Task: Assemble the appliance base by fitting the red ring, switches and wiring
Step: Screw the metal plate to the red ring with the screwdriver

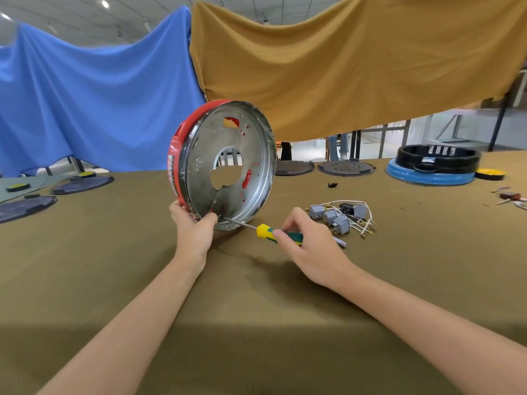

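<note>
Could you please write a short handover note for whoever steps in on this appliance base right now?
Left hand: grips the lower rim of the metal base, held on edge on the table.
Right hand: holds the screwdriver, its tip at a hole near the base's bottom edge, beside the left thumb.
Done: the red ring already sits round the base's far side.
Left: that screw, whose state I cannot tell; the grey switches and white wiring lie loose on the table, right of the base, not yet fitted.
</note>
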The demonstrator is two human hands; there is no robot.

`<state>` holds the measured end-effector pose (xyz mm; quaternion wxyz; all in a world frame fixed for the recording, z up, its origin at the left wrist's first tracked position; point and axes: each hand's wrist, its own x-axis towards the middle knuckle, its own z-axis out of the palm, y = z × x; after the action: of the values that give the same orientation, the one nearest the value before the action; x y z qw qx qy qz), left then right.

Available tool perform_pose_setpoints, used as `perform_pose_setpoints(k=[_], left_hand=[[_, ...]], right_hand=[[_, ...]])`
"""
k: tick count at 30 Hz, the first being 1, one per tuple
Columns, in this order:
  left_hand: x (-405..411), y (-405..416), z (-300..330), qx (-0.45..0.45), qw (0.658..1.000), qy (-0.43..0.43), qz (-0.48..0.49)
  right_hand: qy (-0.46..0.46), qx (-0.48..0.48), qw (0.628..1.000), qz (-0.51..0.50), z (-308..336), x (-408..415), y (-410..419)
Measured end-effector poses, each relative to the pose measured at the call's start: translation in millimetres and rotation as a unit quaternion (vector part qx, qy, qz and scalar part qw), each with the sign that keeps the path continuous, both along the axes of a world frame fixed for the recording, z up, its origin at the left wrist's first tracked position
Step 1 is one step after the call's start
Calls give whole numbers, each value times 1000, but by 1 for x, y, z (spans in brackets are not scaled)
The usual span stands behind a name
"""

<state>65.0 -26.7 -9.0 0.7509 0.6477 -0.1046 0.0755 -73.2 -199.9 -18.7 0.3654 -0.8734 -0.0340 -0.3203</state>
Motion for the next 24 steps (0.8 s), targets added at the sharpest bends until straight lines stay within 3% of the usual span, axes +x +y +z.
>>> perform_pose_setpoints(k=[4,6,10,20,24], left_hand=[[-5,1,3,-18,1000,-8,7],[-9,1,5,4,1000,-24,13],[-15,1,8,34,998,-53,15],[-18,6,9,46,990,-131,28],[-20,6,9,47,988,-146,25]], right_hand=[[6,-125,992,-2,-2,-3,5],[19,-135,991,-9,-2,-2,3],[55,-67,996,-9,0,-2,-4],[93,-13,995,42,0,-1,-9],[133,81,984,90,-1,3,-13]])
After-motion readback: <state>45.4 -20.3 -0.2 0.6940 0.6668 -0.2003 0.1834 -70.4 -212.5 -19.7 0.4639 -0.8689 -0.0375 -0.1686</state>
